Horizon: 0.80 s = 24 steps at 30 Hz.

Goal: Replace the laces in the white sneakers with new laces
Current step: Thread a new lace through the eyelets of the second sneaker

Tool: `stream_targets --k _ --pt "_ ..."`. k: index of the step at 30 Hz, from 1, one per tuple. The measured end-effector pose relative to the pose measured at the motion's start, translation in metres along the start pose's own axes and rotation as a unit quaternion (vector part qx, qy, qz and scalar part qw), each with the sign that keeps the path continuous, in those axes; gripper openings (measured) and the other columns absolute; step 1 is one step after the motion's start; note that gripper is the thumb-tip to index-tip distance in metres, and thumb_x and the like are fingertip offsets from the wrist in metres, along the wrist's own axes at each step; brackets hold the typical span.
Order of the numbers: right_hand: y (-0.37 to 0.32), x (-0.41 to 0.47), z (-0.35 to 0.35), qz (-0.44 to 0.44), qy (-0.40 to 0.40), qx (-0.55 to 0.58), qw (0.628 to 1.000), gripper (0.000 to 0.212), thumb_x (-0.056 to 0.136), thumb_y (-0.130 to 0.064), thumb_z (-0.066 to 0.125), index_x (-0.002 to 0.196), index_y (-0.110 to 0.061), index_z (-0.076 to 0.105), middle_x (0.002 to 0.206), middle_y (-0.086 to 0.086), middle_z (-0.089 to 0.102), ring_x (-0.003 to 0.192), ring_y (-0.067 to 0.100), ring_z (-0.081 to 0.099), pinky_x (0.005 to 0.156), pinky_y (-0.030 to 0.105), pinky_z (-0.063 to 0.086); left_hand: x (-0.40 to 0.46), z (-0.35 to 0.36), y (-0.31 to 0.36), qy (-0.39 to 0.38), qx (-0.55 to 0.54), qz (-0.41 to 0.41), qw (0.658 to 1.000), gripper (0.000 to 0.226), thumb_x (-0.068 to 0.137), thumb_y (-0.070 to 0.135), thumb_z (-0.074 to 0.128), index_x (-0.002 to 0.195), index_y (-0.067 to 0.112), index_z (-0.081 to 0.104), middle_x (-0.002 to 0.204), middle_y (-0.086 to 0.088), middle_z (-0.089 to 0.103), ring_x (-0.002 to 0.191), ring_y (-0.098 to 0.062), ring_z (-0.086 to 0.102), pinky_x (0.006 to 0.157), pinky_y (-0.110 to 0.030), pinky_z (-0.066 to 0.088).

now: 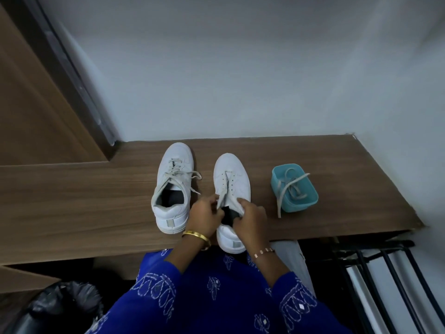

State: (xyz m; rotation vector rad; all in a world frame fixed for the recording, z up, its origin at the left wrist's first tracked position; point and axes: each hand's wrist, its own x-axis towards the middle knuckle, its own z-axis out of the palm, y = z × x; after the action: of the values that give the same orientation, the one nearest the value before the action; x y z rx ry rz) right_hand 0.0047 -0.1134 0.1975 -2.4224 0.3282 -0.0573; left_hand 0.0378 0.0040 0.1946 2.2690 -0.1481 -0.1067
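Observation:
Two white sneakers stand side by side on a wooden desk (72, 196), toes pointing away from me. The left sneaker (172, 186) still carries a loosened lace. The right sneaker (231, 182) shows bare eyelets with no lace in them. My left hand (204, 218) pinches the tongue and left side of its opening. My right hand (250, 218) grips the right edge of the opening. A teal plastic box (305, 203) to the right holds a loose lace (289, 186) that hangs over its near rim.
A pale wall rises right behind the desk, and a wooden panel closes the left side. A bin with a black bag (60, 307) sits at lower left under the desk. A black metal rack (390, 273) stands at lower right.

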Motion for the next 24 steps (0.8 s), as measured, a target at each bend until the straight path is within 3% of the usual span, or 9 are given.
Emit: stream_targets --k 8,10,13,15,18,22,24 --pt "-0.006 -0.014 0.009 -0.012 -0.034 0.047 0.998 0.046 0.083 0.001 0.052 0.128 -0.009 0.056 0.116 0.011 0.064 0.104 0.028 0.059 0.089 0.028 0.048 -0.018 -0.015 -0.018 -0.015 0.032 -0.023 0.999 0.038 0.081 0.009 0.061 0.119 0.008 0.061 0.106 -0.013 0.063 0.098 -0.024 0.061 0.084 -0.028 0.047" --pt "-0.004 -0.007 0.002 0.01 -0.045 0.068 0.997 0.039 0.084 -0.002 0.055 0.122 -0.009 0.06 0.117 0.01 0.065 0.101 0.024 0.061 0.084 0.021 0.046 -0.016 -0.016 -0.015 -0.016 0.028 -0.027 0.999 0.039 0.082 0.01 0.062 0.12 0.007 0.06 0.108 -0.012 0.063 0.1 -0.023 0.061 0.085 -0.026 0.045" --pt "0.003 0.005 -0.01 0.035 -0.057 0.112 0.991 0.03 0.084 -0.004 0.059 0.113 -0.006 0.064 0.11 0.009 0.067 0.09 0.013 0.06 0.064 -0.001 0.037 -0.015 -0.016 -0.007 0.004 0.017 -0.003 1.0 0.037 0.085 0.009 0.059 0.121 0.005 0.057 0.109 -0.015 0.061 0.102 -0.026 0.058 0.085 -0.026 0.043" --pt "0.008 0.012 -0.018 0.038 -0.05 0.119 0.991 0.027 0.084 -0.005 0.06 0.11 -0.005 0.065 0.101 0.007 0.068 0.087 0.011 0.059 0.058 -0.003 0.036 -0.011 -0.017 0.0 0.02 0.015 0.013 1.0 0.037 0.086 0.009 0.056 0.123 0.006 0.056 0.113 -0.016 0.059 0.105 -0.027 0.057 0.087 -0.027 0.041" --pt "0.015 0.025 -0.034 0.041 0.0 0.111 0.993 0.02 0.086 -0.01 0.059 0.106 -0.008 0.066 0.091 -0.001 0.063 0.084 0.01 0.057 0.064 0.01 0.039 -0.003 -0.015 0.014 0.019 0.019 0.049 0.998 0.035 0.087 0.01 0.053 0.122 0.009 0.057 0.113 -0.014 0.06 0.107 -0.026 0.056 0.089 -0.029 0.042" --pt "0.037 0.049 -0.06 0.107 0.1 0.136 0.98 0.019 0.088 -0.008 0.056 0.105 -0.004 0.064 0.097 0.009 0.065 0.087 0.021 0.061 0.081 0.034 0.052 0.006 -0.003 0.037 -0.002 0.023 0.082 0.996 0.036 0.089 0.012 0.053 0.125 0.01 0.055 0.121 -0.011 0.058 0.11 -0.022 0.055 0.091 -0.023 0.037" --pt "0.053 0.061 -0.072 0.153 0.13 0.152 0.968 0.019 0.089 -0.009 0.054 0.102 -0.001 0.063 0.096 0.012 0.065 0.084 0.025 0.063 0.076 0.034 0.056 0.009 0.006 0.051 -0.023 0.021 0.1 0.995 0.036 0.09 0.013 0.054 0.125 0.006 0.055 0.123 -0.012 0.058 0.115 -0.024 0.053 0.093 -0.023 0.036"
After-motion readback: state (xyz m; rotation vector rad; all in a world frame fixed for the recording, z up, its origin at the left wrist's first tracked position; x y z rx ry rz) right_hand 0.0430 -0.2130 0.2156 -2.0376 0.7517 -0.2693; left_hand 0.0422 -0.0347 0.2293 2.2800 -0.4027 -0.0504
